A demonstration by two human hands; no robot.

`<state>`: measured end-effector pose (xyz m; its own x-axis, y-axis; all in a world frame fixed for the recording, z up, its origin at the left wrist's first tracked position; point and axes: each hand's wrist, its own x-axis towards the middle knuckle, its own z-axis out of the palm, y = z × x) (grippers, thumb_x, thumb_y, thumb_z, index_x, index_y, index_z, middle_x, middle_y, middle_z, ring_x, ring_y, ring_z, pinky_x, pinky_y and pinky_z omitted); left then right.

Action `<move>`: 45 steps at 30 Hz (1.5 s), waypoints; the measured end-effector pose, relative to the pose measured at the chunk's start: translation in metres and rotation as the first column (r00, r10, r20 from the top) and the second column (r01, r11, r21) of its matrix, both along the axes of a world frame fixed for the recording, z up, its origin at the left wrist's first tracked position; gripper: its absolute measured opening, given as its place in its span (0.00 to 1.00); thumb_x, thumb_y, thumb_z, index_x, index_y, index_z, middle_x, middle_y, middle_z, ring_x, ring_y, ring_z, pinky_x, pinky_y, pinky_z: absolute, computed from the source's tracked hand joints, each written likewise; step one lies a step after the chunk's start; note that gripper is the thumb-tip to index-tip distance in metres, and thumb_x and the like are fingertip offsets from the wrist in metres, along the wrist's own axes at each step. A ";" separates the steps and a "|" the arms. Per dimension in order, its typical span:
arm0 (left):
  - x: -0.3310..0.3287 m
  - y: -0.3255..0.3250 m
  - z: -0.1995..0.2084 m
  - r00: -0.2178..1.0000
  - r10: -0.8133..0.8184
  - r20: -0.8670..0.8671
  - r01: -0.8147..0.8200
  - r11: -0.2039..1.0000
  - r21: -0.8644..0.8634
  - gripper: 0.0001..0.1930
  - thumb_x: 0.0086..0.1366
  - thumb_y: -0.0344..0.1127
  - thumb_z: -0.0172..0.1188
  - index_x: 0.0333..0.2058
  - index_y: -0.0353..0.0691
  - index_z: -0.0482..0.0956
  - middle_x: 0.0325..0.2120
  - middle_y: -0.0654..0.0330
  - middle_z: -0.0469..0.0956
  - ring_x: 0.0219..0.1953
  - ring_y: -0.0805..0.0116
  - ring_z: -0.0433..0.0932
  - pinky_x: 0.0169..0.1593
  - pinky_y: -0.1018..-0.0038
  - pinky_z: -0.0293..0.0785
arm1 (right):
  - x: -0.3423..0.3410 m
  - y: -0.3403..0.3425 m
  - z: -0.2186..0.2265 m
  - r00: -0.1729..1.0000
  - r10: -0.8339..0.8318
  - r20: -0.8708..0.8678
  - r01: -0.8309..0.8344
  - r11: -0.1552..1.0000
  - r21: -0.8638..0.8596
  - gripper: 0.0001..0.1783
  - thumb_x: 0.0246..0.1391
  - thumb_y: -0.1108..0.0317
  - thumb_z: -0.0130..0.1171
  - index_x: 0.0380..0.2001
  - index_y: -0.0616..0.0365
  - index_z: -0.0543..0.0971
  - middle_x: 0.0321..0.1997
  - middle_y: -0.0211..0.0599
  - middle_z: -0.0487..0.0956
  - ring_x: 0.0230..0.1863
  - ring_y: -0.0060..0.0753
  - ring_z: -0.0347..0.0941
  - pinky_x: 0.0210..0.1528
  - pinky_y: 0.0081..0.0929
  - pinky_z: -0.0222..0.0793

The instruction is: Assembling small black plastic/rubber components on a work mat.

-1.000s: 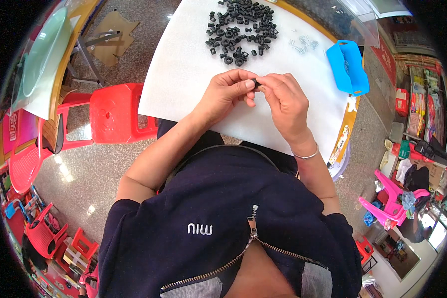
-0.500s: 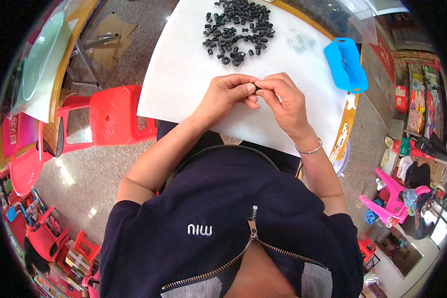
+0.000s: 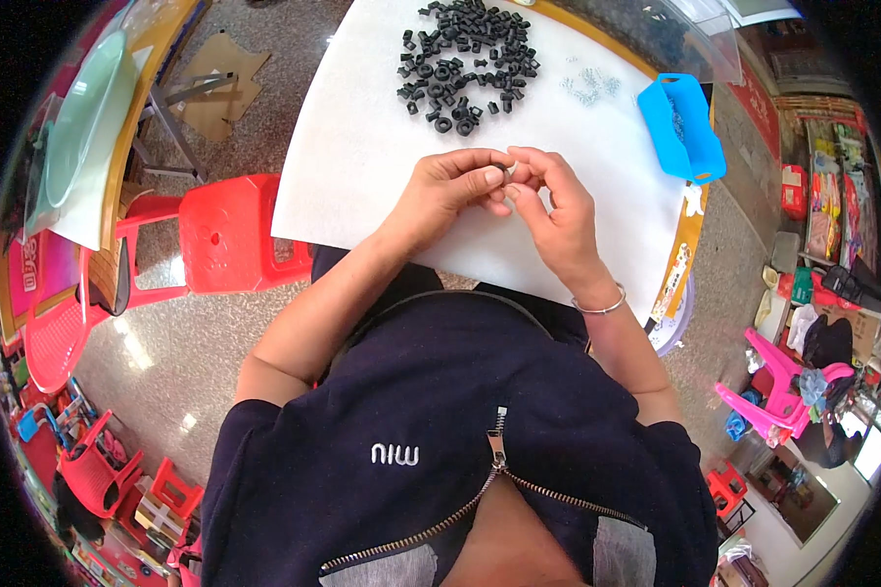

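My left hand (image 3: 457, 188) is closed in a pinch above the white table covering (image 3: 352, 147). Between its thumb and forefinger a small dark piece (image 3: 502, 169) shows, mostly hidden by the fingertips. Close beside it is my right hand (image 3: 558, 205), its thumb and forefinger curled toward the left fingertips; whether anything tiny sits between them I cannot make out. Beyond both hands lies a loose heap of small black spool-shaped parts (image 3: 470, 64), a few showing round ends with a hole. To the right of the heap, tiny clear or silvery bits (image 3: 592, 85) are scattered on the covering.
A blue plastic bin (image 3: 682, 127) with small things inside stands at the table's right edge. On the left are a red plastic stool (image 3: 227, 235) and a pale green basin (image 3: 90, 122). A pink stool (image 3: 778, 386) is on the floor at right.
My right thumb and forefinger have drawn slightly apart from the left fingertips, and the right hand has shifted a little left and nearer. My left hand keeps its pinch.
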<state>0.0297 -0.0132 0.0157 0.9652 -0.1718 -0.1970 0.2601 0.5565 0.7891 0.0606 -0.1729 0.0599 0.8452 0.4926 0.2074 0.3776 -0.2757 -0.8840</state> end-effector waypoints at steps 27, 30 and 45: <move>-0.004 0.006 -0.006 0.999 -0.039 -0.022 0.032 0.965 -0.261 0.17 0.67 0.47 0.51 0.38 0.36 0.74 0.23 0.67 0.71 0.22 0.78 0.66 0.28 0.81 0.65 | -0.011 0.028 -0.008 0.967 -0.004 -0.255 0.074 0.961 0.266 0.11 0.55 0.73 0.50 0.40 0.62 0.75 0.42 0.40 0.72 0.42 0.34 0.69 0.46 0.28 0.67; -0.004 0.005 -0.003 0.996 -0.088 -0.018 0.085 0.986 -0.145 0.19 0.67 0.47 0.50 0.42 0.34 0.73 0.27 0.64 0.72 0.24 0.77 0.67 0.29 0.81 0.66 | 0.002 0.012 -0.019 0.997 -0.001 0.072 -0.008 0.994 0.111 0.10 0.51 0.74 0.54 0.38 0.59 0.77 0.42 0.39 0.72 0.43 0.33 0.70 0.45 0.27 0.67; 0.000 0.003 0.001 0.998 -0.062 -0.006 0.060 0.981 -0.184 0.18 0.68 0.42 0.48 0.45 0.31 0.71 0.31 0.61 0.73 0.27 0.77 0.68 0.32 0.79 0.69 | 0.223 -0.013 0.075 0.561 -0.379 0.736 0.465 0.880 0.099 0.12 0.51 0.67 0.58 0.40 0.56 0.79 0.36 0.39 0.78 0.36 0.37 0.73 0.42 0.32 0.68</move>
